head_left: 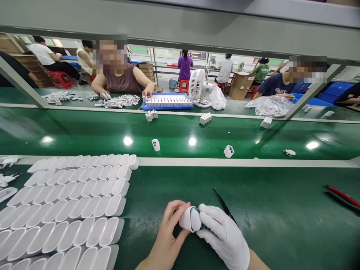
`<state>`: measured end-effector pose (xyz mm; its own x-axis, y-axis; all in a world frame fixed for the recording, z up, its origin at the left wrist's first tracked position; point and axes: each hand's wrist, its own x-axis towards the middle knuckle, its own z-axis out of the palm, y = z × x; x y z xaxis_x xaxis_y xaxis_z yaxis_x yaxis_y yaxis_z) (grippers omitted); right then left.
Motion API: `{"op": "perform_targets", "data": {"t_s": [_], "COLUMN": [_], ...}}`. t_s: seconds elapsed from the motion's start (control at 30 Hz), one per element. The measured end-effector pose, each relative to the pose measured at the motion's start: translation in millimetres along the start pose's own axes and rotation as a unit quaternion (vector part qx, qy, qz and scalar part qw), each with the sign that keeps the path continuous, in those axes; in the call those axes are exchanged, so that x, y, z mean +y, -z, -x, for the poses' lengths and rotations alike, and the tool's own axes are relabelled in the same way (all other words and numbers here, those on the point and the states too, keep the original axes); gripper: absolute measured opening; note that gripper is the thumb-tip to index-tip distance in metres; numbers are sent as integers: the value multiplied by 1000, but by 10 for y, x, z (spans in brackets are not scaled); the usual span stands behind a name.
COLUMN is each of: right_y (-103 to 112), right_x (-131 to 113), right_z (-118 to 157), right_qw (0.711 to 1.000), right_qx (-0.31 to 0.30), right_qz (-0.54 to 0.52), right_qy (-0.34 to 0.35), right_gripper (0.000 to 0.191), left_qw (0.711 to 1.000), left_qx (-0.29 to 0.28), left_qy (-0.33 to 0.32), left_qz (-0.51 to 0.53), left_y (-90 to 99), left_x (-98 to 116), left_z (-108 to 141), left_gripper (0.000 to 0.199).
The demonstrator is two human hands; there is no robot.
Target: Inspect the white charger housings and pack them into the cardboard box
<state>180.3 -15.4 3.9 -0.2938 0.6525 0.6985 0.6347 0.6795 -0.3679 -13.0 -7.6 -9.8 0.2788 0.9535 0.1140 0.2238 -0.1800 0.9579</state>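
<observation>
A: Where is the white casing (pixel 186 219)?
B: To the right of the block of white cases (pixel 81 202), raised in front of the wearer, between both hands.

A: How does the left hand (pixel 171 234) hold it?
B: It is bare and pinches the casing between thumb and fingers, from the side nearer the block.

A: And the right hand (pixel 225 236)?
B: It wears a white glove. Its thumb and fingertips pinch a green-edged part (pixel 203 226) at the casing's other end; the glove hides most of that part.

A: What else lies right of the block?
B: A thin black tool (pixel 222 201), partly hidden by the gloved hand, and farther off, the red-and-black handles (pixel 343 198) of a tool cut off by the picture's edge.

A: Left of it?
B: Some white plug pieces (pixel 8 161).

A: Beyond it?
B: A green strip (pixel 107 131). Past the block's right end, two open white housings (pixel 155 145) stand on it, well apart, with a small flat piece (pixel 289 152) farther right.

A: And farther beyond?
B: A person in a brown top (pixel 123 79) has one hand at a blue tray (pixel 167 107) of white pieces, and a white fan (pixel 197 87) stands just right of the tray.
</observation>
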Motion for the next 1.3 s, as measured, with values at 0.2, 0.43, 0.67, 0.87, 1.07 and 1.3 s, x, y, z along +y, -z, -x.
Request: {"op": "perform_targets", "data": {"t_s": [0.2,0.43,0.67,0.87,1.07,1.3], "right_y": [58,33,29,-51,-17,44], "right_x": [13,10,4,14,-29,-177], "right_z": [-15,-16,-14,45,15,-252], "right_qw": [1000,999,1000,994,827,699], "right_qx": [14,18,4,-19,-55,-134], "right_qz": [-16,-30,-20,-85,-425,-542], "right_qy": [-8,-19,-18,-58,-365,-448], "right_gripper": [45,47,49,49,61,47], "left_qw": [999,998,997,998,999,996], "left_qx": [-29,-54,-60,-47,-41,-78], "left_qy": [-4,9,6,-11,25,-43], "left_qz": [-16,-31,-40,-39,5,22], "left_y": [37,56,73,33,12,0], "left_x": [11,-4,4,-8,47,78], "left_z": [-17,-13,-16,22,1,5], "left_gripper": [48,49,50,44,36,39]}}
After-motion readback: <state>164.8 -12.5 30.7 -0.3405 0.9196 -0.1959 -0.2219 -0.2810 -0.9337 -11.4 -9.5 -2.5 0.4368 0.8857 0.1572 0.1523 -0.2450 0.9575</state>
